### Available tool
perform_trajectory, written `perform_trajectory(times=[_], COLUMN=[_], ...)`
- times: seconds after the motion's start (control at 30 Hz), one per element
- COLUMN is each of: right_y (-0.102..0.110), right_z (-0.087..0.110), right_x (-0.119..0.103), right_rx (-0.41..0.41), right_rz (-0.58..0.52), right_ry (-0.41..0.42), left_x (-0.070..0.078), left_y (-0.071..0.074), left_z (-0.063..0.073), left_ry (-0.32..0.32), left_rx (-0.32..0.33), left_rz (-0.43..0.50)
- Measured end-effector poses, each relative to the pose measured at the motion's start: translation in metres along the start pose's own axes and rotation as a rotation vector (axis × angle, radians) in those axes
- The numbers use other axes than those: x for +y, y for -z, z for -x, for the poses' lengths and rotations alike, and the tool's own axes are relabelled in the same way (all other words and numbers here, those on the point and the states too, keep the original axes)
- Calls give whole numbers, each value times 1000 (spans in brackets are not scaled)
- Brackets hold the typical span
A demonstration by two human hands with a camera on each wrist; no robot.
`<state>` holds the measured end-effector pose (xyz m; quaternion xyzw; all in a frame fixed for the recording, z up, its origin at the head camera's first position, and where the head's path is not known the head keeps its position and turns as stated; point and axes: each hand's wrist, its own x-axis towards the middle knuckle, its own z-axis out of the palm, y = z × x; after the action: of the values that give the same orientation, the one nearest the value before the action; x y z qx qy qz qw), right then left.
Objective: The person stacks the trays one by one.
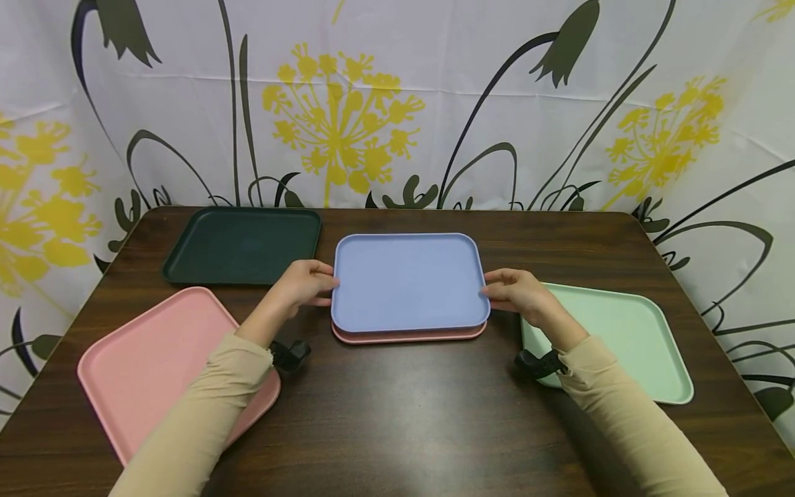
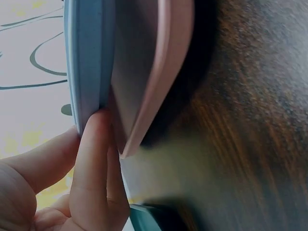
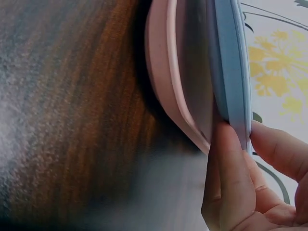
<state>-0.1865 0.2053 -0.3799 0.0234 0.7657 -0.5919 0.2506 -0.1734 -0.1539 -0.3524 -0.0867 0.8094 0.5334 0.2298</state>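
Backed by white fabric (image 1: 459, 41) with yellow and grey-green flowers (image 1: 335, 138); fronted by a dark wood-grain worktop (image 1: 404, 414) catching pale glare.

Here's the table in front of me, dark brown with streaky wood grain, and there's a pale shine across the near middle of its top (image 1: 397, 428)! Over to the far left, a dark green tray (image 1: 245, 241) lies along the back edge. Nearer me on that same side, a big pink tray (image 1: 158, 352), turned at a slant! Across to my right, a light green tray (image 1: 627, 331), slightly askew. And dead centre, a smaller pink tray (image 1: 406, 337), mostly covered from above, its front rim peeking out towards me!
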Motion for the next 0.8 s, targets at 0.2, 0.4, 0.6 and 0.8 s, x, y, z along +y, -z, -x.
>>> perform_trajectory(times=[0.2, 0.4, 0.6, 0.8], right_y=[-2, -2, -1, -1], right_z=[-1, -1, -1, -2], right_x=[2, 3, 5, 7], right_rx=[-6, -13, -22, -14], right_rz=[14, 13, 20, 37], right_ry=[-8, -8, -23, -36], left_x=[-4, -7, -9, -11], left_y=[1, 1, 0, -3], left_z=[-1, -2, -4, -5], left_ry=[11, 16, 9, -4], left_rx=[-15, -25, -22, -14], left_rz=[-10, -29, -42, -56])
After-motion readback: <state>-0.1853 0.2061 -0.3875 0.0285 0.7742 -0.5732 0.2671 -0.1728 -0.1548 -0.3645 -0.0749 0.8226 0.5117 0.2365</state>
